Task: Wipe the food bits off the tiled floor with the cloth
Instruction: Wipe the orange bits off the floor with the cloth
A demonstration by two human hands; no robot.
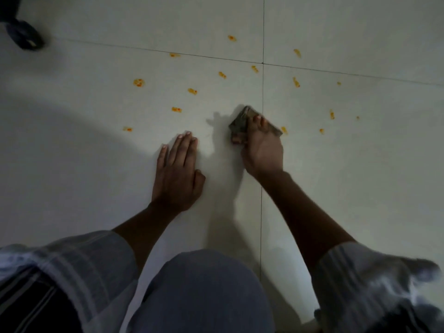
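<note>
right hand (260,143) grips the folded cloth (240,122) on the tiled floor (96,75), left hand (177,171) flat and empty beside it; orange food bits (192,91) scattered beyond the cloth look wet, so wiping might just smear them

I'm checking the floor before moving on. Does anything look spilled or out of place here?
Yes: orange food bits lie scattered across the pale tiled floor, beyond both hands. The right hand presses a cloth down among them; the left hand lies flat.
</note>
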